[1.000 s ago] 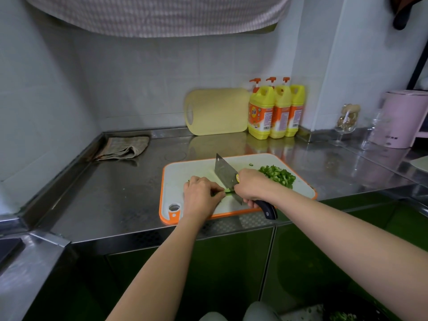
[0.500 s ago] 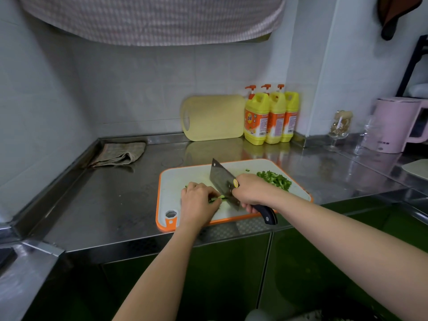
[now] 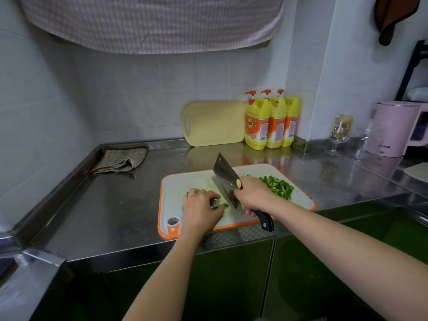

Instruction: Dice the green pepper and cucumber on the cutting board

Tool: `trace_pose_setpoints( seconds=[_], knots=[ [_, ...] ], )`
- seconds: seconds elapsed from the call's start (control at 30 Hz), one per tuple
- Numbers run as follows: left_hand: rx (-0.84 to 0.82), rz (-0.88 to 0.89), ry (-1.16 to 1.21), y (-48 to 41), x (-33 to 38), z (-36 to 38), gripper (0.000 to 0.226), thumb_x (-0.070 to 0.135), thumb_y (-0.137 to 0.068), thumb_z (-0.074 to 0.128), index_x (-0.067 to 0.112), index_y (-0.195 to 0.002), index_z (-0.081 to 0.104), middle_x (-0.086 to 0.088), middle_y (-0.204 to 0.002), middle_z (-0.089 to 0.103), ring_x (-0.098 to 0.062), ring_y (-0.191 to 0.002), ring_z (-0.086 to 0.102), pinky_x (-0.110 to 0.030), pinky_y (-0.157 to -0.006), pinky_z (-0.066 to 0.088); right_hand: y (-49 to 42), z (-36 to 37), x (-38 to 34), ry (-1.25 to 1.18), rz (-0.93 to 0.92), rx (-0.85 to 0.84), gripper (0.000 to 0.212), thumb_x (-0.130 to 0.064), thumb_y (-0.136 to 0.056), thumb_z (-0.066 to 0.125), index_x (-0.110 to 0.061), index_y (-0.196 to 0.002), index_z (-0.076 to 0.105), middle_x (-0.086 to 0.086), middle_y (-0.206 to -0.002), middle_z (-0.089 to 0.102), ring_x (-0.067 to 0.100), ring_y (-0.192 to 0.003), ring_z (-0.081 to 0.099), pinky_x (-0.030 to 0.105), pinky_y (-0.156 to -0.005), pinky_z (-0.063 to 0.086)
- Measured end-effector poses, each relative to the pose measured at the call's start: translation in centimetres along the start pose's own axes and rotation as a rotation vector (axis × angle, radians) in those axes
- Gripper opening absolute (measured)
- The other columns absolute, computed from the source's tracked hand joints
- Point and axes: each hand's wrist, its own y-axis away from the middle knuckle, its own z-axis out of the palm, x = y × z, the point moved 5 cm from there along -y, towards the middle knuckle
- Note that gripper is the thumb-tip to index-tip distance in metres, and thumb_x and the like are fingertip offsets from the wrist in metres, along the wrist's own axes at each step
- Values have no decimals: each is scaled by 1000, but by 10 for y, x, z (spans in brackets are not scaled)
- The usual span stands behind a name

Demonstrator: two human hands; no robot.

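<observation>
Left hand (image 3: 201, 210) curled (knuckles up), right hand (image 3: 254, 195) fisted.

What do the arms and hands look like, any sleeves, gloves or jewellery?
The left hand and right hand wear no gloves. Both forearms are bare, no sleeves in view. No watch or bracelet at either wrist; no rings that I can make out.

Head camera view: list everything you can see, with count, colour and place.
counter: one, steel, along the walls.
cutting board: one, white, orange rim, counter front.
diced pepper: one pile, green, board's right.
green piece: one, under left fingers, by blade.
cleaver: one, steel, dark handle, over board.
spare board: one, pale yellow, against back wall.
detergent bottles: three, yellow, right of spare board.
cloth: one, grey-brown, counter's back left.
kettle: one, pink, far right.
left hand: holds green piece.
right hand: grips cleaver handle.
</observation>
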Motion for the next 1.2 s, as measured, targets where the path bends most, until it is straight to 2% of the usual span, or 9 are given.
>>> trace_pose_setpoints(
  seconds=[0.1, 0.3, 0.4, 0.5, 0.7, 0.77, 0.93, 1.07, 1.2],
  knots=[
    [0, 4, -2, 0, 0, 1, 21, 39, -85, 63, 31, -102, 72, 7, -101, 67, -16, -106, 43, -33, -86, 32, 5, -1, -3, 66, 10, -78, 27, -5, -92, 37, 6, -97, 60, 18, -71, 65, 27, -52, 60, 24, -41, 45],
    [19, 6, 5, -1, -1, 2, 16, 40, -86, 65, 32, -97, 74, 9, -97, 68, -16, -102, 43, -32, -82, 32, 7, 10, -11, 173, 50, -103, 26, -5, -94, 41, 1, -74, 57, 12, -57, 59, 19, -40, 53, 20, -36, 41],
    [35, 13, 9, -1, -1, 1, 16, 41, -86, 65, 32, -95, 74, 10, -95, 69, -15, -101, 43, -32, -81, 33, 4, 16, -11, 194, 44, -72, 17, -4, -94, 46, 1, -88, 60, 10, -56, 61, 16, -36, 53, 19, -34, 40],
    [40, 38, -41, -3, 2, 0, 18, 44, -86, 64, 32, -97, 74, 10, -94, 68, -15, -101, 43, -31, -81, 30, 1, 17, -10, 198, 34, -65, 17, -5, -93, 46, 1, -102, 60, 10, -59, 63, 16, -37, 55, 21, -36, 44],
    [37, 49, -86, -10, 20, 6, 21, 44, -86, 65, 30, -98, 75, 6, -94, 69, -18, -104, 44, -32, -83, 29, -6, -2, 13, 145, 102, -49, 29, 0, -92, 41, 3, -119, 54, 21, -82, 71, 27, -58, 65, 31, -52, 55],
    [18, 63, -97, -13, 29, 9, 23, 45, -86, 64, 30, -100, 74, 4, -94, 68, -19, -105, 44, -33, -84, 30, -6, -4, 16, 137, 96, -52, 29, 0, -93, 41, 3, -119, 52, 22, -84, 71, 28, -61, 67, 34, -58, 57],
    [27, 108, -112, -12, 27, 8, 36, 54, -84, 60, 30, -109, 72, 8, -99, 69, -17, -106, 42, -31, -82, 28, -9, -4, 18, 175, 88, -17, 27, -4, -96, 42, 2, -120, 52, 13, -64, 64, 17, -40, 56, 25, -43, 50],
    [24, 108, -116, -5, 19, 1, 31, 51, -88, 57, 33, -108, 72, 11, -105, 66, -13, -107, 40, -27, -78, 23, -7, -4, 21, 144, 62, -6, 28, -4, -95, 41, -2, -121, 49, 13, -64, 65, 19, -43, 58, 27, -47, 53],
    [5, 90, -98, -1, 19, 1, 25, 47, -89, 60, 34, -105, 73, 13, -103, 67, -14, -105, 42, -28, -81, 27, -2, -7, 22, 84, 16, 0, 19, -5, -93, 37, -3, -104, 52, 13, -70, 66, 21, -48, 62, 25, -42, 49]
  ],
)
